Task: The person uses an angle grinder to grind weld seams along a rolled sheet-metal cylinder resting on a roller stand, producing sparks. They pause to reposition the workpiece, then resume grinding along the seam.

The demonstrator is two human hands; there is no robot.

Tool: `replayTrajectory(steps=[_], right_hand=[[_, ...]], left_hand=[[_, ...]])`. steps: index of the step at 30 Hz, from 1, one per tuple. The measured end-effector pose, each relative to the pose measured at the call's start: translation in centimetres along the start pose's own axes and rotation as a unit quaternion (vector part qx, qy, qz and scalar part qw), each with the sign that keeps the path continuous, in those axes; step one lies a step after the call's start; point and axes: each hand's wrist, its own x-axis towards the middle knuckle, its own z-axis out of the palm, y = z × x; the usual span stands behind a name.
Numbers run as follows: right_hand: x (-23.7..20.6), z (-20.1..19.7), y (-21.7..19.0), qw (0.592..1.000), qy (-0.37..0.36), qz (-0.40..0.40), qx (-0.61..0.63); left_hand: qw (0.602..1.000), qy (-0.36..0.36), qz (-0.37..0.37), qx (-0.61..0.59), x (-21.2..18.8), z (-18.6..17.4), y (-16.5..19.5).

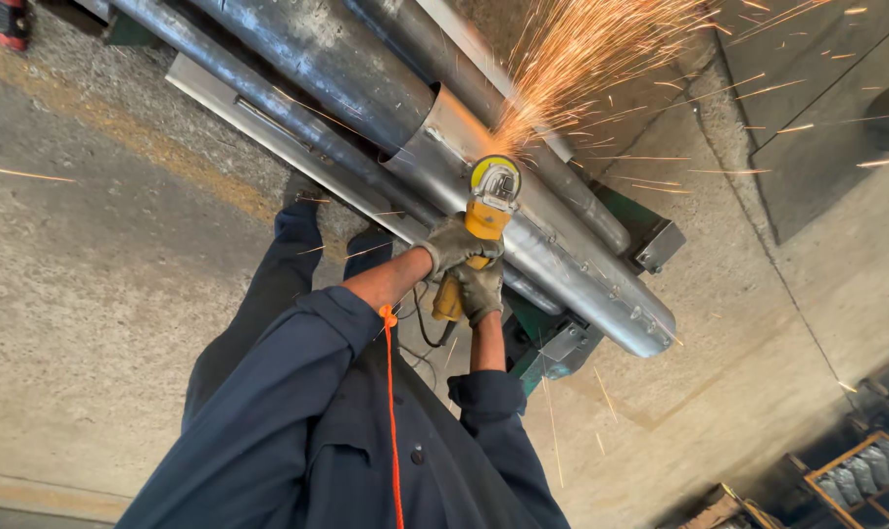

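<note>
Both my hands wear grey work gloves and grip a yellow angle grinder (487, 217). My left hand (451, 245) is closed around the grinder's body just behind the head. My right hand (480, 291) holds the rear handle below it. The grinder's guarded disc (494, 181) presses on a large grey steel pipe (572, 269), near the seam where it meets a darker pipe (336, 59). A fan of orange sparks (581, 59) shoots away from the disc toward the top of the view. My dark blue sleeves and coverall fill the lower middle.
Several long steel pipes (268, 98) lie side by side on a green metal stand (544, 345). A black cable (423, 328) hangs from the grinder. An orange cord (392, 411) runs down my chest. Concrete floor (92, 274) surrounds me; metal crates (851, 480) stand at the lower right.
</note>
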Motion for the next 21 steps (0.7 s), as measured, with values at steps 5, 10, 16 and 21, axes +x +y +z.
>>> replayTrajectory(steps=[5, 10, 16, 21], right_hand=[[0.2, 0.8, -0.6, 0.997, 0.009, 0.041, 0.068], [0.6, 0.8, -1.6, 0.998, -0.017, -0.026, 0.048], [0.6, 1.0, -1.9, 0.998, -0.021, -0.010, 0.063], [0.9, 1.0, -1.5, 0.997, -0.041, -0.019, 0.066]], left_hand=[[0.999, 0.002, 0.032, 0.040, -0.4, -0.7, 1.0], [0.999, 0.003, -0.025, 0.043, -0.5, -1.2, 2.9], [0.998, 0.002, -0.014, 0.061, -0.8, -1.6, 3.3], [0.992, 0.016, -0.030, 0.118, -0.2, -1.8, 2.9]])
